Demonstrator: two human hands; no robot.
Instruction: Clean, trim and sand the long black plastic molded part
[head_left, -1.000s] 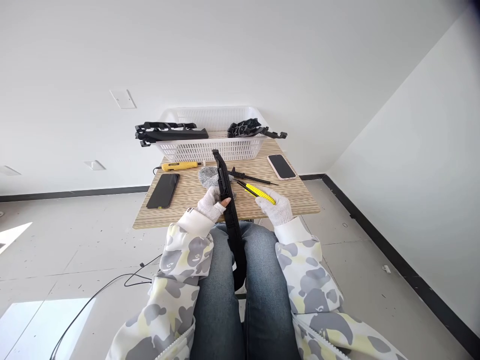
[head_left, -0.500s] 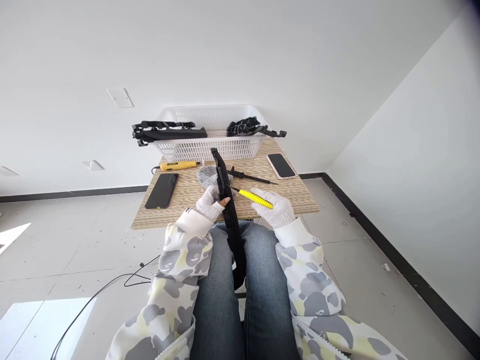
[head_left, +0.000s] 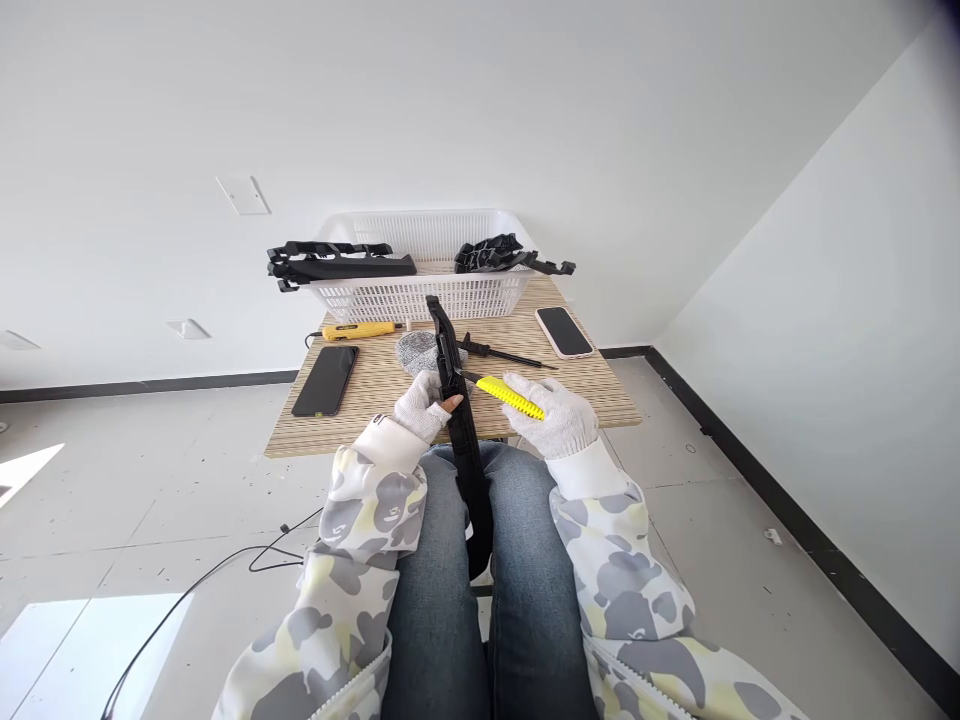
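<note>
My left hand, in a white knit glove with the thumb tip bare, is closed around a long black plastic trim part. That part stands tilted, its lower end between my knees and its upper end over the table edge. In my gloved right hand is a yellow utility knife, gripped by its handle. The knife's tip points left and meets the right edge of the part, just above my left thumb. Behind the part lies a grey cloth, partly covered. A black rod-like tool rests beside it.
A white plastic basket at the table's back holds several black plastic parts, some jutting past its rim. On the wooden table are a yellow corded tool, a dark phone and a pink-edged phone. A cable trails across the floor.
The knife has turned slightly in my right hand, and more of its dark front end shows against the part. My left hand keeps its hold on the part.
</note>
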